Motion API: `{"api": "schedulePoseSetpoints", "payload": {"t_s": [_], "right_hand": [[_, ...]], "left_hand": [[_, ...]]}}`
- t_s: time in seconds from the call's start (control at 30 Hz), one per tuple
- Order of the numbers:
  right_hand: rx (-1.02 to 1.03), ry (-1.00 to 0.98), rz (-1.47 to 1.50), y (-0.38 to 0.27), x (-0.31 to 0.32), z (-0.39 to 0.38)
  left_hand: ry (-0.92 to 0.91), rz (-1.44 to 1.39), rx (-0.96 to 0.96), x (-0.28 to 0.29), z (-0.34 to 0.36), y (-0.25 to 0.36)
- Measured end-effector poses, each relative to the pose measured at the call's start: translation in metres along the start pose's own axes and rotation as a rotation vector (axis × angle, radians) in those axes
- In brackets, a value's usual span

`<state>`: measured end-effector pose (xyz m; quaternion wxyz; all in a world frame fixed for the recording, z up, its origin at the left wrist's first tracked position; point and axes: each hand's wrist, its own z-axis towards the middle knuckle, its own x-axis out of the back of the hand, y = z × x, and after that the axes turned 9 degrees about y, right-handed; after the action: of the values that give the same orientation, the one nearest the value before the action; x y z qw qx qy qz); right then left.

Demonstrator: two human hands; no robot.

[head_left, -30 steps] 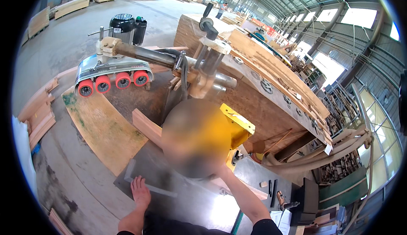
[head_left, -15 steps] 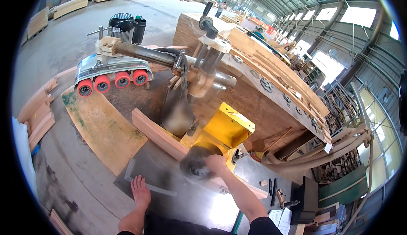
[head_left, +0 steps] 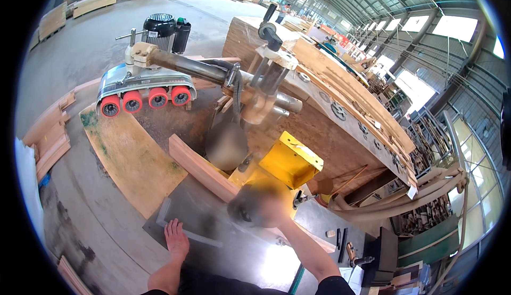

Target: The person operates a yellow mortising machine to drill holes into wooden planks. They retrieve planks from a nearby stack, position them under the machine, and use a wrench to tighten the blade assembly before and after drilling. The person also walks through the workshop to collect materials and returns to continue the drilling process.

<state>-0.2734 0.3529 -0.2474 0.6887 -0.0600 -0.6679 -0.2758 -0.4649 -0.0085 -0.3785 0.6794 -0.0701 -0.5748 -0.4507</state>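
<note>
My left hand (head_left: 177,237) lies flat with fingers stretched out on the grey metal machine table (head_left: 229,252), beside a thin pale L-shaped strip (head_left: 198,237). At a dark round machine part (head_left: 242,210) is my right hand (head_left: 272,213), reaching in from the right; blur smears its fingers, so their grip is hidden. Behind that part stands a yellow metal housing (head_left: 290,162). A long curved wooden piece (head_left: 199,167) runs from the upper left toward the round part, and a light wooden strip shows right of my right hand.
A feeder with red wheels (head_left: 143,100) hangs on a metal arm at the left, above a curved plywood board (head_left: 128,159). Small tools (head_left: 343,239) and a dark box (head_left: 380,252) sit at the right. A wooden bench (head_left: 330,106) with metal rings stands behind.
The whole view has shifted slightly to the right and down. My right hand stays at the round part and is now more blurred. My left hand keeps its place on the table.
</note>
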Motion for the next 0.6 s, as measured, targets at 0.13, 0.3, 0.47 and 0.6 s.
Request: {"api": "schedulePoseSetpoints", "payload": {"t_s": [0.13, 0.3, 0.47, 0.6], "right_hand": [[-0.109, -0.158, 0.099, -0.008, 0.0, 0.016], [0.022, 0.104, -0.095, -0.007, 0.013, -0.001], [-0.14, -0.195, 0.135, -0.015, 0.019, 0.015], [0.08, 0.143, 0.022, 0.018, -0.059, -0.012]], "left_hand": [[0.037, 0.008, 0.006, 0.002, -0.002, -0.011], [0.026, 0.008, -0.011, 0.001, -0.001, -0.003], [0.023, 0.029, -0.004, 0.002, -0.003, -0.013], [-0.005, 0.001, -0.012, -0.002, 0.001, 0.0]]}}
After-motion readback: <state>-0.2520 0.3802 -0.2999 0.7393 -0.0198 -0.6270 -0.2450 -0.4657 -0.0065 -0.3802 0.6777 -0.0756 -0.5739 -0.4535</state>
